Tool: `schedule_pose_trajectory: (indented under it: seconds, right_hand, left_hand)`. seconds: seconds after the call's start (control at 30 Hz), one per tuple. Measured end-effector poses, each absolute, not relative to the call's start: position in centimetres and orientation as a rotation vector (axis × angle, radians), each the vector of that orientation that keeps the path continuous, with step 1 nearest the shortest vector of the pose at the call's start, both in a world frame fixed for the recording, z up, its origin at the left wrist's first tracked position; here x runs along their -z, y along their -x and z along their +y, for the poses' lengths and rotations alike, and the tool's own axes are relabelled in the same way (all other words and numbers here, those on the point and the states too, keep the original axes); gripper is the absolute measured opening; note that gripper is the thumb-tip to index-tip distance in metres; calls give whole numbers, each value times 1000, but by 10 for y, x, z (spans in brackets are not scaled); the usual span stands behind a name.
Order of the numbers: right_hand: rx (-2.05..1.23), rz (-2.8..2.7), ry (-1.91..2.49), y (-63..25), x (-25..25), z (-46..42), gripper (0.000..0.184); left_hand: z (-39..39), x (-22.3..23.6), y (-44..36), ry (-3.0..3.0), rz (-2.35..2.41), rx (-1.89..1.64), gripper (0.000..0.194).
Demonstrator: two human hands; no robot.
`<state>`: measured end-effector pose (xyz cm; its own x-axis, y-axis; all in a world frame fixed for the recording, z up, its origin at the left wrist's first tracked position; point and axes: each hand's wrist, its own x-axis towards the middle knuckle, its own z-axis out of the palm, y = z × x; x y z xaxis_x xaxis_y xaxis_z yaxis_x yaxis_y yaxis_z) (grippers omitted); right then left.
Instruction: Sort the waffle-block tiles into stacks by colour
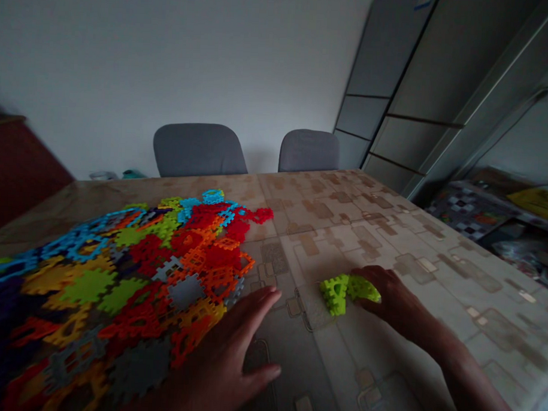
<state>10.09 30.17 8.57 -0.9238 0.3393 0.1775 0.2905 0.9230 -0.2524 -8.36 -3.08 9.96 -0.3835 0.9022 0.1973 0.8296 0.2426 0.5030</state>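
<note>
On the right, my right hand (381, 290) has its fingers closed around one side of a lime-green interlocking block piece (363, 289). Just left of it, and seemingly touching, is a second lime-green piece (334, 293) with notched edges and cutouts. My left hand (237, 354) holds nothing; its fingers stretch forward and the thumb stands apart. It hovers at the right edge of a wide pile of interlocking plastic pieces (185, 291) in red, orange, yellow, green, blue, grey and purple. The hand and forearm hide part of the pile's near side.
A patterned beige cloth covers the table (318, 231). Two grey chairs (197, 149) stand behind the far edge, before a pale wall. Tall cabinets (395, 84) rise at the back right. Beyond the right edge is a cluttered shelf (476, 206), and a reddish-brown cabinet (19, 166) is at left.
</note>
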Motion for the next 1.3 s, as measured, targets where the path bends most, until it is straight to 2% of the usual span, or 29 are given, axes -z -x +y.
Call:
schedule_pose_trajectory:
  seconds: [0.1, 0.2, 0.33, 0.43, 0.53, 0.63, 0.7, 0.87, 1.1, 1.3]
  right_hand:
    - [-375, -2894, 458, -96, -89, 314, 40]
    - [-398, -2916, 436, -93, -94, 325, 39]
    - [-413, -2946, 440, -97, -100, 332, 60]
    - [-388, -2962, 411, -98, -107, 328, 71]
    - [-418, -2899, 327, -94, -118, 317, 56]
    - [-596, -2833, 345, -92, -129, 304, 40]
    - [-745, -2844, 429, -96, -133, 297, 37]
    - [-1150, -2851, 640, -120, -131, 285, 51]
    - [-880, -2656, 891, -144, -131, 293, 40]
    - [-862, -2744, 852, -137, -129, 329, 40]
  left_hand:
    - [15, -104, 80, -1599, 2097, -886, 101]
    - [58, -104, 82, -1682, 1974, -894, 115]
    - [93, -95, 93, -1805, 1841, -885, 119]
    - [106, -91, 102, -1886, 1746, -894, 112]
    - [115, -89, 108, -1935, 1704, -898, 100]
    - [122, -85, 105, -1957, 1713, -911, 88]
    - [124, -82, 99, -1964, 1734, -926, 83]
    - [123, -77, 73, -1960, 1822, -964, 76]
    - [140, -74, 20, -1962, 1839, -1034, 70]
    - [155, -74, -5, -1986, 1817, -1048, 65]
